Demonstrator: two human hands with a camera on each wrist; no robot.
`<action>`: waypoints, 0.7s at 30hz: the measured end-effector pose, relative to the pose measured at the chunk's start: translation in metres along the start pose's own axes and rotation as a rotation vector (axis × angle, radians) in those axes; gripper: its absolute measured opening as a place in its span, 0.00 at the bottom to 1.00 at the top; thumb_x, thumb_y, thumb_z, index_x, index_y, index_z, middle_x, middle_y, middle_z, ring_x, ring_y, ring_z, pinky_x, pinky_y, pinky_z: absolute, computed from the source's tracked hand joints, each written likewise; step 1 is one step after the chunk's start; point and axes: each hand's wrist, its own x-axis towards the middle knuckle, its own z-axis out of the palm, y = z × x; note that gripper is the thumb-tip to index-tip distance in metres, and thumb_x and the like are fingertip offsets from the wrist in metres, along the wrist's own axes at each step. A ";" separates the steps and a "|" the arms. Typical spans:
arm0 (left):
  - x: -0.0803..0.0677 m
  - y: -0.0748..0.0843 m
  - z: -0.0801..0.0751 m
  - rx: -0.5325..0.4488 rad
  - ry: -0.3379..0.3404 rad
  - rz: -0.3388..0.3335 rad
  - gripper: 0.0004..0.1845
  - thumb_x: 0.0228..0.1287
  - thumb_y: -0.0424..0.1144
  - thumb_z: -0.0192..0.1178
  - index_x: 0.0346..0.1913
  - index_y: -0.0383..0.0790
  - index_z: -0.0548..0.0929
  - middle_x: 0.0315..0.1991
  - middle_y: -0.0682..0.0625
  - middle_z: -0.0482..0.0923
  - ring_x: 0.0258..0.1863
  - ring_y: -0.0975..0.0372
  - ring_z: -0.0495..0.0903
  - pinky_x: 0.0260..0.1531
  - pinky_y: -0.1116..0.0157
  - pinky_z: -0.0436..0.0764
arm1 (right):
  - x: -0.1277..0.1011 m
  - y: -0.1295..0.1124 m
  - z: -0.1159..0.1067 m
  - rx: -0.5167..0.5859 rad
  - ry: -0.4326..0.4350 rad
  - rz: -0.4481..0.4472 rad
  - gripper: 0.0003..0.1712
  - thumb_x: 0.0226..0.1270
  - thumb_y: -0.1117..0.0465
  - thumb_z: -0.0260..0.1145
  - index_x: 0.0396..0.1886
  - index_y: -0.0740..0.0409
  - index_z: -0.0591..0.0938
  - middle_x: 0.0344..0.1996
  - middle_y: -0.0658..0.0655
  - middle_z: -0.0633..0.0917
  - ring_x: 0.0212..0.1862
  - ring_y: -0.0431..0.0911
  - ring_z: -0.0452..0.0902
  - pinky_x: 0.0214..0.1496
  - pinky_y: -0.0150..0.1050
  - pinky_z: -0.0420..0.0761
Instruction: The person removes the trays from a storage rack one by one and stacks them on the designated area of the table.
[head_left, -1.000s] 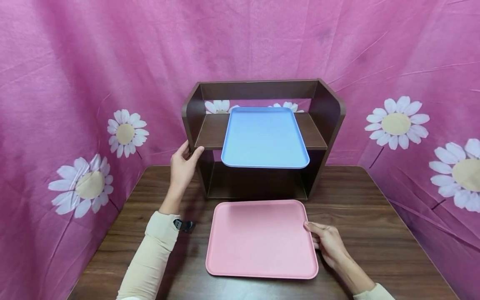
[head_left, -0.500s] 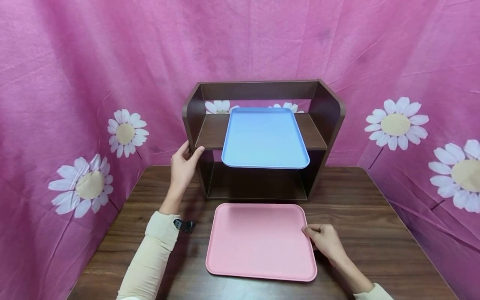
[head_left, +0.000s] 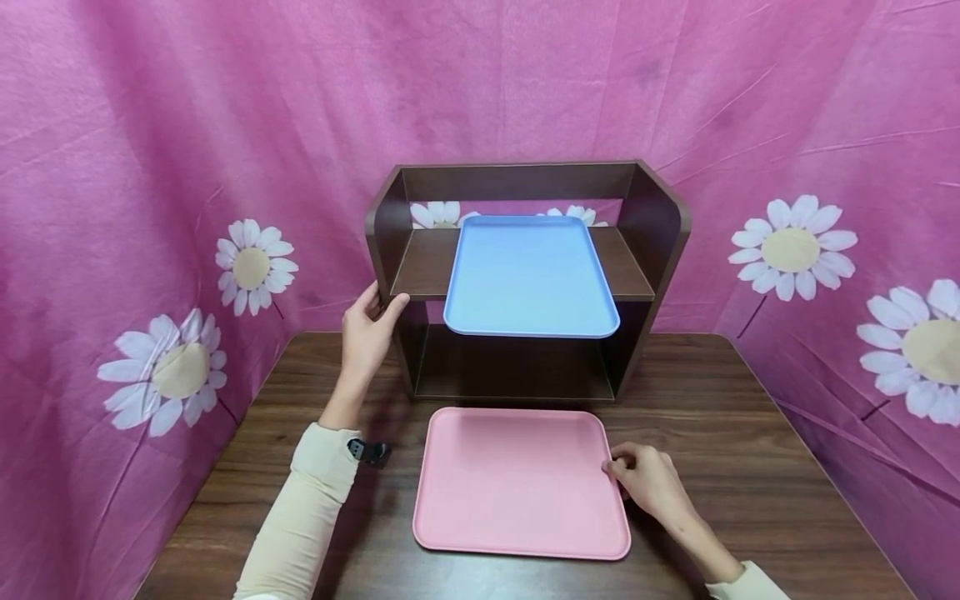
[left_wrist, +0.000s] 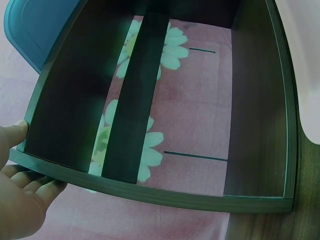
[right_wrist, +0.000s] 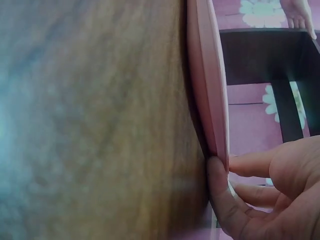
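Pink tray [head_left: 521, 482] lies flat on the desk [head_left: 750, 450], lower centre, right hand [head_left: 651, 483] pinching its right rim. Left hand [head_left: 367, 333] grips the wooden shelf [head_left: 652, 225], whose lower compartment looks unfilled; blue tray [head_left: 529, 275] sits above.

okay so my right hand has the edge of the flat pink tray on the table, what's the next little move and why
Probably lift the right edge of the flat pink plastic tray a little higher. The right hand pinches that edge, thumb beneath, and the tray barely clears the dark wooden table. The left hand steadies the brown wooden shelf unit, whose lower compartment looks open, with the blue tray above.
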 end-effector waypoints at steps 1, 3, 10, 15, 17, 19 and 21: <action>0.000 0.000 0.000 -0.002 -0.001 -0.003 0.30 0.64 0.41 0.67 0.67 0.37 0.73 0.60 0.38 0.78 0.59 0.55 0.79 0.62 0.61 0.78 | 0.000 0.000 0.000 -0.003 0.000 -0.003 0.07 0.61 0.59 0.70 0.38 0.56 0.87 0.18 0.47 0.84 0.18 0.38 0.79 0.27 0.32 0.76; 0.000 0.000 0.000 -0.009 -0.003 -0.009 0.30 0.64 0.41 0.67 0.67 0.37 0.73 0.60 0.38 0.78 0.59 0.55 0.79 0.62 0.62 0.78 | 0.000 -0.001 0.000 -0.009 -0.001 -0.006 0.06 0.61 0.60 0.70 0.37 0.56 0.86 0.18 0.47 0.84 0.18 0.38 0.79 0.27 0.32 0.75; 0.000 0.000 0.000 -0.013 -0.008 -0.012 0.30 0.64 0.41 0.67 0.68 0.37 0.73 0.61 0.38 0.78 0.59 0.55 0.79 0.62 0.62 0.77 | 0.001 -0.001 -0.001 0.010 -0.015 0.005 0.08 0.60 0.60 0.71 0.38 0.57 0.86 0.18 0.48 0.84 0.18 0.39 0.80 0.24 0.31 0.74; 0.000 0.000 0.000 -0.015 -0.004 -0.007 0.30 0.64 0.41 0.67 0.67 0.36 0.73 0.60 0.38 0.78 0.59 0.55 0.78 0.62 0.61 0.77 | 0.002 -0.001 -0.002 0.009 -0.026 0.003 0.07 0.60 0.60 0.71 0.37 0.57 0.86 0.18 0.48 0.84 0.18 0.39 0.79 0.22 0.31 0.74; 0.000 0.000 0.000 -0.014 -0.004 -0.006 0.30 0.64 0.41 0.67 0.67 0.36 0.73 0.60 0.38 0.78 0.59 0.55 0.78 0.62 0.61 0.77 | 0.003 -0.002 -0.004 0.014 -0.034 -0.003 0.06 0.60 0.62 0.70 0.36 0.58 0.86 0.18 0.48 0.84 0.17 0.40 0.78 0.20 0.32 0.75; 0.000 0.000 0.000 -0.018 -0.007 -0.004 0.30 0.64 0.41 0.67 0.67 0.37 0.73 0.60 0.38 0.78 0.59 0.55 0.79 0.62 0.61 0.77 | 0.004 -0.004 -0.006 0.017 -0.034 -0.009 0.04 0.61 0.63 0.68 0.34 0.57 0.86 0.17 0.49 0.84 0.17 0.40 0.77 0.17 0.32 0.76; 0.000 -0.001 0.000 -0.018 -0.010 -0.002 0.30 0.64 0.41 0.67 0.67 0.37 0.73 0.60 0.38 0.78 0.59 0.55 0.79 0.62 0.61 0.77 | 0.006 -0.006 -0.009 0.012 -0.028 -0.021 0.03 0.61 0.65 0.67 0.31 0.57 0.86 0.16 0.49 0.84 0.16 0.41 0.77 0.16 0.33 0.77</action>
